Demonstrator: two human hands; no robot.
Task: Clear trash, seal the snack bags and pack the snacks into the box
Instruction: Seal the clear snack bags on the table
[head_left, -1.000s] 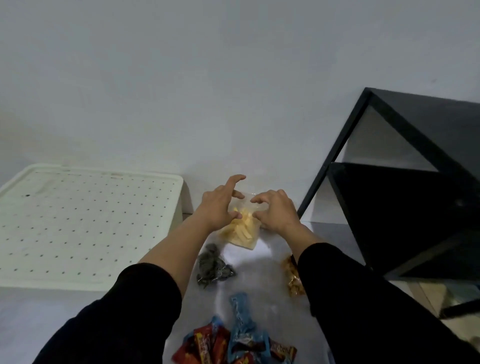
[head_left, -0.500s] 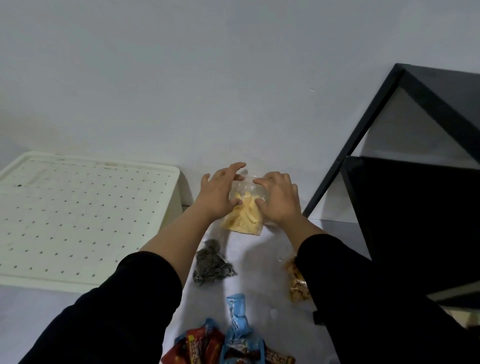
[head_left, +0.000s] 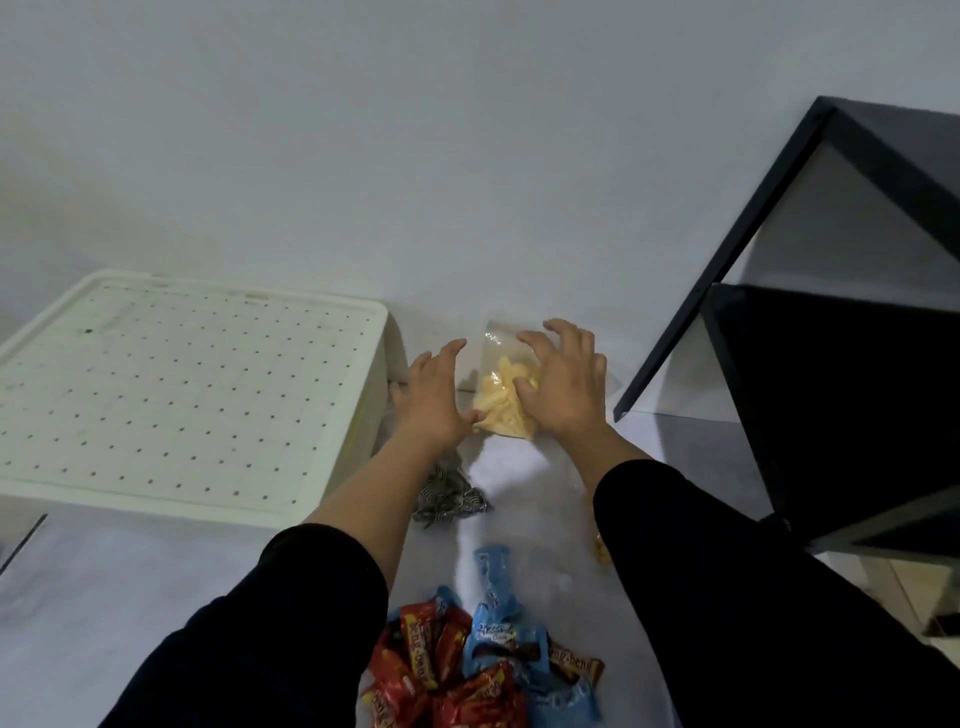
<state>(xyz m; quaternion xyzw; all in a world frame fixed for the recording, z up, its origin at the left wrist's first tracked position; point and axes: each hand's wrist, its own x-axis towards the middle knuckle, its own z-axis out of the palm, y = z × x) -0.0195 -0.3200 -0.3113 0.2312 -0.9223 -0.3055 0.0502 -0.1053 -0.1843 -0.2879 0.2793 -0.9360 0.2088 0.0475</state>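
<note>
Left hand (head_left: 434, 397) spread, thumb at bag (head_left: 506, 397), right hand (head_left: 563, 384) splayed over it, firm grasp unclear; sealing step apparently underway; next: pinching top edge closed.

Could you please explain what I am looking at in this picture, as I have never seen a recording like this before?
There is no machine here: a camera worn on a person's head looks down at their own two bare hands. The left hand and right hand press on a clear plastic bag of pale yellow snack sticks lying on the white table. Nearby lie a black-and-white patterned packet, red and blue candy wrappers, and a cream perforated box lid. A black metal shelf frame stands on the right.
</note>
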